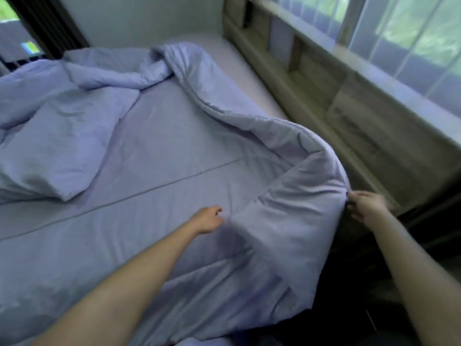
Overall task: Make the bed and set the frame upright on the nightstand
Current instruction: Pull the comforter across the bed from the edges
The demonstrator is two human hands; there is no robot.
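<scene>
Pinching the duvet [294, 221] rim at the side of the bed [162, 151], the right hand [365, 204] has only a thin fingertip hold. A hard pull could slip it and drop the fold into the dark gap by the wooden shelf unit [324, 101]. The left hand [208, 219] lies curled at the fold, grip unclear; the rest of the duvet is bunched far-left and may drag twisted, and frame and nightstand are out of view.

The fingertips of my left hand [208, 219] vanish under a fold of the blanket [287, 233], grip unclear. My right hand [365, 204], pinching its edge, is blurred, as is the headboard [349, 103].
</scene>
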